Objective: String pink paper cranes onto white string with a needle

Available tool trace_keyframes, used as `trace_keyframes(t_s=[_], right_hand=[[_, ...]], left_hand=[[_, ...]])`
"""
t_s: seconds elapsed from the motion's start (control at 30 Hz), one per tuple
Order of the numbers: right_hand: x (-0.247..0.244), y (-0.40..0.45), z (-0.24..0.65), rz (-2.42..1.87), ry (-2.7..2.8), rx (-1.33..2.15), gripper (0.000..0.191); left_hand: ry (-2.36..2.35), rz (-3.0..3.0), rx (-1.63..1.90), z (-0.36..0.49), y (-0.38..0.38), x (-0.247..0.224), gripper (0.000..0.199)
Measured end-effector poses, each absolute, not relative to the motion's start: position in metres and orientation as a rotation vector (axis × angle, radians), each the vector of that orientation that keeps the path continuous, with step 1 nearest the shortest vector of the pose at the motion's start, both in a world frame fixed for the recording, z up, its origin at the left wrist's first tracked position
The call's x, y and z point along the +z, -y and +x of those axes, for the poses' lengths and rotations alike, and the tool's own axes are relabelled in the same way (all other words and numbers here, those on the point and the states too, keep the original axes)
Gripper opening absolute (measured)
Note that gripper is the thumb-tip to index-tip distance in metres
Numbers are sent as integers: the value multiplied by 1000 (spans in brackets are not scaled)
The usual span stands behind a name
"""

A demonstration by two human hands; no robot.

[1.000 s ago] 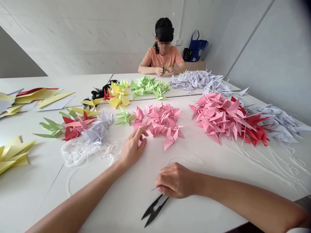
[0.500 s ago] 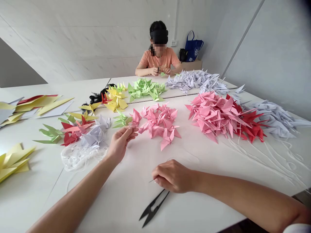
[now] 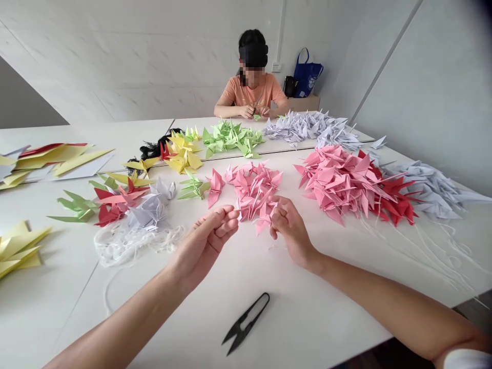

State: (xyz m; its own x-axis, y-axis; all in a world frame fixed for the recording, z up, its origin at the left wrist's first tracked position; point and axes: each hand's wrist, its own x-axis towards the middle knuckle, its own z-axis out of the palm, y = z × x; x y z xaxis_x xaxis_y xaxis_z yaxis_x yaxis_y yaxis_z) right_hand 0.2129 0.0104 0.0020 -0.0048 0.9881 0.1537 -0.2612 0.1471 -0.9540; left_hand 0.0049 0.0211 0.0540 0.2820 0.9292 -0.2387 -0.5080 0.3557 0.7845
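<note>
Pink paper cranes (image 3: 253, 184) lie in a loose cluster at the table's middle. Just in front of them my left hand (image 3: 211, 230) has its fingers pinched together, on something too small to make out. My right hand (image 3: 290, 225) is at the cluster's near right edge, fingers curled; what they hold cannot be made out. Black thread snips (image 3: 246, 324) lie on the table nearer to me. White string (image 3: 126, 246) is heaped left of my left hand, beside white cranes (image 3: 149, 210) and red cranes (image 3: 117, 202). One separate pink crane (image 3: 216, 187) stands beyond my left hand.
A large pink crane pile (image 3: 338, 179) is at the right, with red and white cranes beside it. Green cranes (image 3: 230, 138) and yellow cranes (image 3: 182, 154) lie farther back. Folded yellow paper (image 3: 21, 248) is at the left. Across the table (image 3: 184, 333) sits a person (image 3: 251, 92).
My right hand has risen from beside the snips to the pink cluster, near my left hand. My left hand has drawn back from the separate pink crane and turned palm inward.
</note>
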Motion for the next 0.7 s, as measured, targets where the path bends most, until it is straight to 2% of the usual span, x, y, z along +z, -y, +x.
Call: trace_keyframes(t_s=[0.13, 0.4, 0.7], right_hand=[[6, -13, 216, -814, 1021, 1348, 28], [14, -8, 218, -787, 951, 1629, 39], [9, -1, 215, -730, 899, 1839, 44]], left_hand=[[-809, 669, 964, 8, -18, 48, 10], [-887, 1088, 850, 11, -15, 46, 27], [-991, 1393, 800, 12, -12, 49, 29]])
